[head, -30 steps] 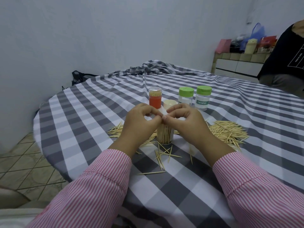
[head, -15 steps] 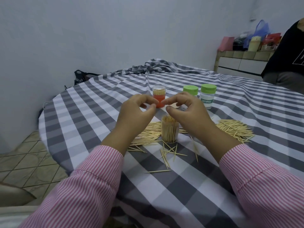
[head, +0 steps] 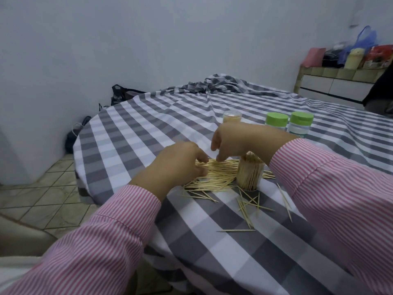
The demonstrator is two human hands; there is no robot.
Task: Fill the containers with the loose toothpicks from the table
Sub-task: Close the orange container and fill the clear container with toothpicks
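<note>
A clear open container [head: 249, 176] packed with upright toothpicks stands on the checked tablecloth [head: 148, 133]. Left of it lies a pile of loose toothpicks [head: 217, 177]. My left hand [head: 178, 163] rests on the pile's left end, with fingers and thumb curled around some toothpicks. My right hand [head: 238, 141] hovers above the pile beside the container, its fingertips pointing down and touching the top sticks. Several scattered toothpicks [head: 248, 206] lie in front of the container.
Behind my right hand stand an orange-bottomed container [head: 232, 116], mostly hidden, and two green-lidded containers [head: 276, 121] [head: 301, 122]. The table's round edge drops to a tiled floor [head: 42, 194] on the left. A seated person [head: 380, 92] is at the far right.
Both hands left the top of the open container and dropped to the toothpick pile on its left. The camera also swung, so the table sits further right.
</note>
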